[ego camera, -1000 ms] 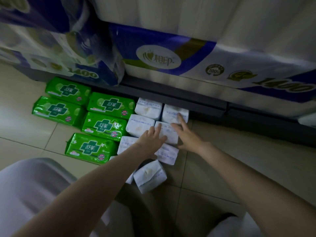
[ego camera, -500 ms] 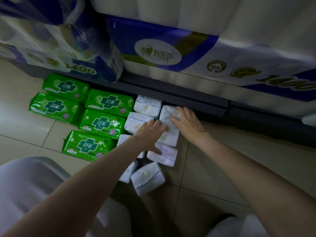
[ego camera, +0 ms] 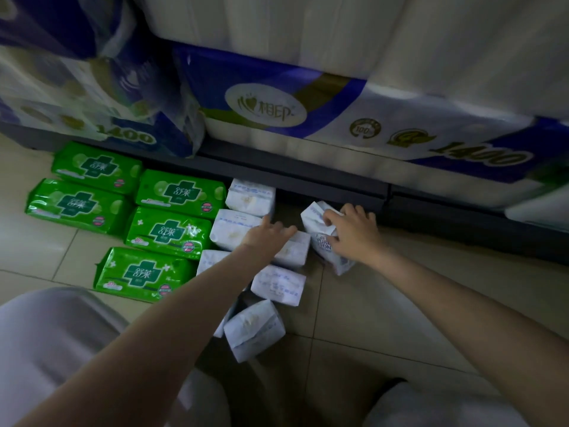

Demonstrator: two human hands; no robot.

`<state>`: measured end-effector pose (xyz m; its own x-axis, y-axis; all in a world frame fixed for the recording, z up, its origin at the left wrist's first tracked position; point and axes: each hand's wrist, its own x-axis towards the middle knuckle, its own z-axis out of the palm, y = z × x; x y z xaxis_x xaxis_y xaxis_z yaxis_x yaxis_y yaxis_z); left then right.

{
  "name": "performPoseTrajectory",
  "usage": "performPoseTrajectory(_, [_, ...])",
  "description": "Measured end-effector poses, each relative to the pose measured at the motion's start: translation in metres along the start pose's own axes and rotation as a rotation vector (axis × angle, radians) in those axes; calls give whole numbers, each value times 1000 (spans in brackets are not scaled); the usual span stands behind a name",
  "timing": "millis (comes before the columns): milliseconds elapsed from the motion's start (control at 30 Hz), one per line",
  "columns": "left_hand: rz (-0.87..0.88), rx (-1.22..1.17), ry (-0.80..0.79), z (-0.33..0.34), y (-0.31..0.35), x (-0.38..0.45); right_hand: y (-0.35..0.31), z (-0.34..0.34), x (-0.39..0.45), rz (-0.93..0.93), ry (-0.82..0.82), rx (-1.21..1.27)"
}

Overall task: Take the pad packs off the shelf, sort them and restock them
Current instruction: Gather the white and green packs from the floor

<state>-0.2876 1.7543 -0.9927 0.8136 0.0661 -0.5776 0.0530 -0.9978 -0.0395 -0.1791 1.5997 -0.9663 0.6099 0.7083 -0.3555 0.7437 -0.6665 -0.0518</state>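
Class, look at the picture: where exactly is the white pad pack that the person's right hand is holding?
In the head view, the white pad pack sits right of centre, tilted in the right hand, just before the dark shelf base.

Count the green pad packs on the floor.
5 green pad packs: two far left, then three in a column. None looks hidden.

Five green pad packs lay on the tiled floor, two at the left and three in a column just beside them. White pad packs numbered at least seven in plain sight, with an eighth showing only as an edge under the left arm. Two large tissue-roll bundles sat on the shelf above, and two bare hands reached among the white packs.
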Motion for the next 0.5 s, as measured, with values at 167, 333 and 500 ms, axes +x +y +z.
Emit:
performPoseTrajectory(167, [146,6,62,-28,-15,-7,12,-47,-22,-16,-70,167])
performPoseTrajectory(333, [338,-516,-118,-133,-82,-48,14,-165,-41,-147,-11,293])
performPoseTrajectory(500, [494,-833,-253,-249,-153,-143,-41,-309,-73,-285,76,465])
